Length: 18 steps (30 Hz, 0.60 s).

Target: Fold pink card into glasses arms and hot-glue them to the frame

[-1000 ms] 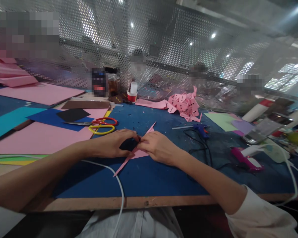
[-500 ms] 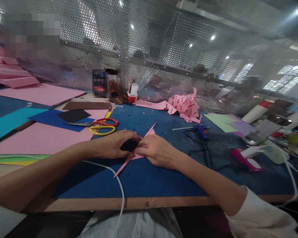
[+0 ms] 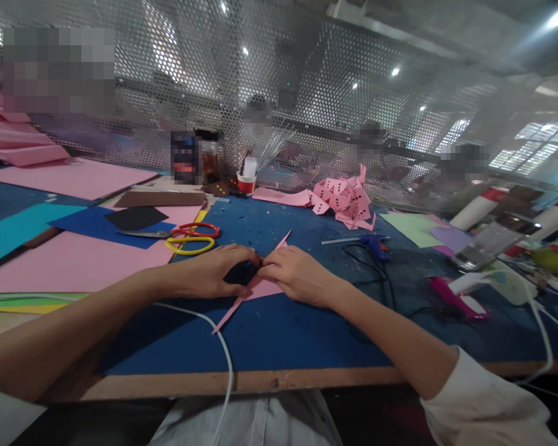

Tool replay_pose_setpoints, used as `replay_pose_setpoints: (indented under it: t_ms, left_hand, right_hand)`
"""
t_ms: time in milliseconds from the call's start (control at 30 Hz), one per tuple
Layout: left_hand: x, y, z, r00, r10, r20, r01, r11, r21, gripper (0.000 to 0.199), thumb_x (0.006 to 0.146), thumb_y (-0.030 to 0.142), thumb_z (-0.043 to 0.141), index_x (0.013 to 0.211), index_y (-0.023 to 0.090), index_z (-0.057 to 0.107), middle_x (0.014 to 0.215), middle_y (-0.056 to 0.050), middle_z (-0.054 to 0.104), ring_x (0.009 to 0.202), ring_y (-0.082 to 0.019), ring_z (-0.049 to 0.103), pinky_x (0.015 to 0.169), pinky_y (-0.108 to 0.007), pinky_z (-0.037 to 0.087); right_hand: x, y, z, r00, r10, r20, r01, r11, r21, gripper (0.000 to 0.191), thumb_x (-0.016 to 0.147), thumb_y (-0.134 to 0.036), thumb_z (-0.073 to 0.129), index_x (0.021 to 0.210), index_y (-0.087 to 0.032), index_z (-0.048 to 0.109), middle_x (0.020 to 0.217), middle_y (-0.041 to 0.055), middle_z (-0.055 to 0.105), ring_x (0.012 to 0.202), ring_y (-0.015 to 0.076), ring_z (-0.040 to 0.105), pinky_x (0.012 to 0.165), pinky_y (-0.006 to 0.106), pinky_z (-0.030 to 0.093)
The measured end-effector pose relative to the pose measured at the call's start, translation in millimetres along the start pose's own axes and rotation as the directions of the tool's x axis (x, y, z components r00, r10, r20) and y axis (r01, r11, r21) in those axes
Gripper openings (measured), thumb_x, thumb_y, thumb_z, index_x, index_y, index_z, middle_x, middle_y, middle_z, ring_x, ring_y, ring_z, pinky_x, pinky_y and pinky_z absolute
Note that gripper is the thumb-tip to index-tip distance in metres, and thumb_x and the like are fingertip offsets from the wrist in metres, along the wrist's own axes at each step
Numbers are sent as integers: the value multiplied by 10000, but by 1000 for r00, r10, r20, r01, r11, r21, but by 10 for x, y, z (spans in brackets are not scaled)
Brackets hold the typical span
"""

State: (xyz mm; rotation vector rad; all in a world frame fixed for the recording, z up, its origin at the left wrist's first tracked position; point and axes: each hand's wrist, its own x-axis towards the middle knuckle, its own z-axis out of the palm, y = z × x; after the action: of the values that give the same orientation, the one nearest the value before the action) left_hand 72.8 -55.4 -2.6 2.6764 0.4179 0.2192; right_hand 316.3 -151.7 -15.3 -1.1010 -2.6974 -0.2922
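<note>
A folded pink paper with a long narrow edge lies slantwise on the blue table, between my two hands. My left hand is curved around its left side, thumb and fingers closed on the paper's edge. From the right, my right hand presses its bent fingertips together on the same paper, close to the left fingertips. The paper's lower tip sticks out below my left hand, near a white cable. Its upper tip shows above the hands.
Red and yellow scissors lie by my left hand on coloured sheets. A blue glue gun with a black cord and a pink device are at right. Pink cut strips are piled behind, near a paper cup.
My right fingers have shifted slightly up on the pink paper, and more of its surface shows beneath them. My left hand stays at its edge.
</note>
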Motion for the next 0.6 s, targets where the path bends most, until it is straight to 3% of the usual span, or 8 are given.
replay_pose_setpoints:
  t_ms: [233, 600]
  left_hand:
    - [-1, -13, -7, 1000, 5, 11, -5, 1000, 2, 469, 919, 490, 702, 1311, 259, 588, 1395, -87, 631, 1294, -284, 594, 1101, -380, 448]
    - [-4, 14, -16, 1000, 8, 27, -8, 1000, -7, 447, 930, 461, 700, 1313, 268, 574, 1420, -82, 608, 1327, -276, 561, 1133, -389, 420]
  right_hand:
    - [-49, 271, 53, 990, 139, -20, -139, 990, 0, 291, 1012, -50, 514, 1217, -148, 698, 1238, 97, 730, 1156, 232, 626, 995, 379, 434]
    - [-26, 364, 118, 979, 202, -30, -202, 979, 1, 297, 1003, -40, 503, 1190, -139, 712, 1224, 112, 732, 1136, 223, 631, 981, 370, 433]
